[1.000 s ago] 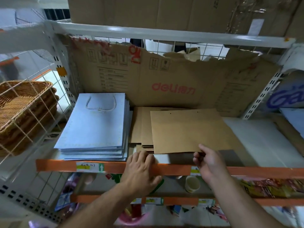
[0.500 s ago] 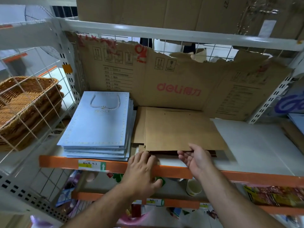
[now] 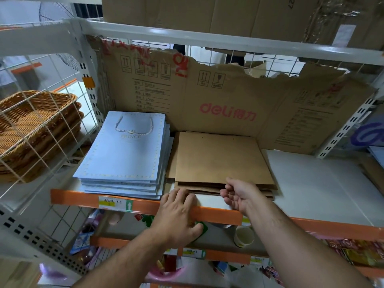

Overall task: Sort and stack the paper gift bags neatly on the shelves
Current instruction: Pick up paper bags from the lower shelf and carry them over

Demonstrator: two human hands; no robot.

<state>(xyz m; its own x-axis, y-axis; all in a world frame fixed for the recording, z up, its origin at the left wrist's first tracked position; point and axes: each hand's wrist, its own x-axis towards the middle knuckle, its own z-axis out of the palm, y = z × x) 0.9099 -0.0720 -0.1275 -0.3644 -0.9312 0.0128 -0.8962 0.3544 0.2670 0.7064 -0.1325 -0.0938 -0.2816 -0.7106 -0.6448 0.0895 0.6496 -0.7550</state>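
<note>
Against the fingers (image 3: 226,193) of the right hand (image 3: 243,194) lies the brown bag stack (image 3: 222,161).

Shop stockroom: metal shelving (image 3: 187,39) with price labels (image 3: 115,202), cardboard cartons (image 3: 228,15), stacked wicker baskets (image 3: 35,121).

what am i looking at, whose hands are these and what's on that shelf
No machine here: a person wears a camera on the head, looking forward and down, so you see their own arms. The shelf holds a stack of light blue gift bags on the left and a stack of brown paper bags beside it, cardboard standing behind. The left hand rests on the orange shelf edge. The right hand touches the brown stack's front edge; whether it pinches anything is unclear.
</note>
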